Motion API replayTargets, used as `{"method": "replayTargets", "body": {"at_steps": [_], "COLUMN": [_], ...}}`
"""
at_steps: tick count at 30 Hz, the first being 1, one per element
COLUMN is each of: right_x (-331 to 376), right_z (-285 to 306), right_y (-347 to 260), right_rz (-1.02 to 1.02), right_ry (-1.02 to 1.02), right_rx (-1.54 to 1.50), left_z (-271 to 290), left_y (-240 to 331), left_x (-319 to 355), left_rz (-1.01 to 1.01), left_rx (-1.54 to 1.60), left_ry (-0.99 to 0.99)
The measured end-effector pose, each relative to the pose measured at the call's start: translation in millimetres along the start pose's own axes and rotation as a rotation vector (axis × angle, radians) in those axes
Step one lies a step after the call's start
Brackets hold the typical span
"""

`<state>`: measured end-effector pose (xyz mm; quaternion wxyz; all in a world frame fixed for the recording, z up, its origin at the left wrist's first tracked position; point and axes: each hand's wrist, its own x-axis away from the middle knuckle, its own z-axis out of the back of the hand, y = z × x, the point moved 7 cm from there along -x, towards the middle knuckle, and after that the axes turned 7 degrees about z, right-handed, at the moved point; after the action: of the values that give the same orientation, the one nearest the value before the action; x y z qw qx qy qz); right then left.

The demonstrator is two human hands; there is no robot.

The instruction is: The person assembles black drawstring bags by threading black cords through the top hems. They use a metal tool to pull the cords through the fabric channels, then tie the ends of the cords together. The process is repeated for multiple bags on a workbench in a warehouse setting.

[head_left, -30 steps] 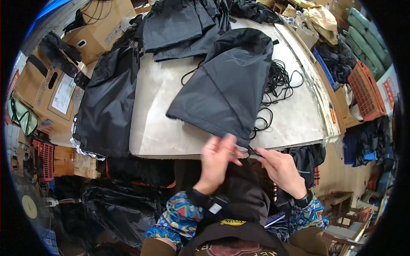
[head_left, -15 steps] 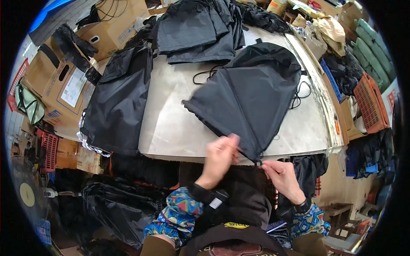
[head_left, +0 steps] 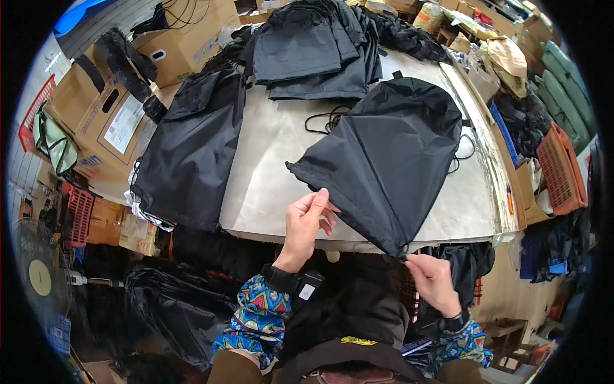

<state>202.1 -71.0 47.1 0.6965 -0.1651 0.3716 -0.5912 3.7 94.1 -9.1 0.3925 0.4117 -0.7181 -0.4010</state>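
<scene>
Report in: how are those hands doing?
Right hand pinches the black bag at its near corner. Left hand at bag's edge, contact unclear. Black cord beside bag.

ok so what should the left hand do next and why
Probably slide the left hand to the left corner of the black bag in front: the right hand pinches the near corner, while the left one is unheld, just beyond the left hand.
</scene>
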Motion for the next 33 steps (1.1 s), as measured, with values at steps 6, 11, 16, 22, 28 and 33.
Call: {"method": "replayTargets", "body": {"at_steps": [6, 11, 16, 22, 28, 33], "right_x": [17, 22, 56, 42, 42, 73], "right_z": [23, 21, -35, -24, 10, -5], "right_y": [38, 24, 29, 18, 0, 47], "right_rz": [-0.773, -0.367, -0.705, -0.185, 0.259, -0.849], "right_ry": [-0.219, -0.095, -0.07, 0.018, 0.027, -0.239], "right_rx": [-0.911, -0.284, -0.761, -0.411, 0.28, -1.039], "left_z": [-27, -30, -25, -11, 17, -1], "left_y": [10, 22, 24, 5, 16, 44], "left_x": [13, 19, 25, 14, 0, 20], "left_rz": [-0.096, -0.358, -0.523, -0.003, -0.059, -0.39], "left_rx": [-0.246, -0.51, -0.64, 0.017, -0.049, -0.403], "left_ry": [-0.298, -0.184, -0.13, 0.027, -0.062, -0.19]}}
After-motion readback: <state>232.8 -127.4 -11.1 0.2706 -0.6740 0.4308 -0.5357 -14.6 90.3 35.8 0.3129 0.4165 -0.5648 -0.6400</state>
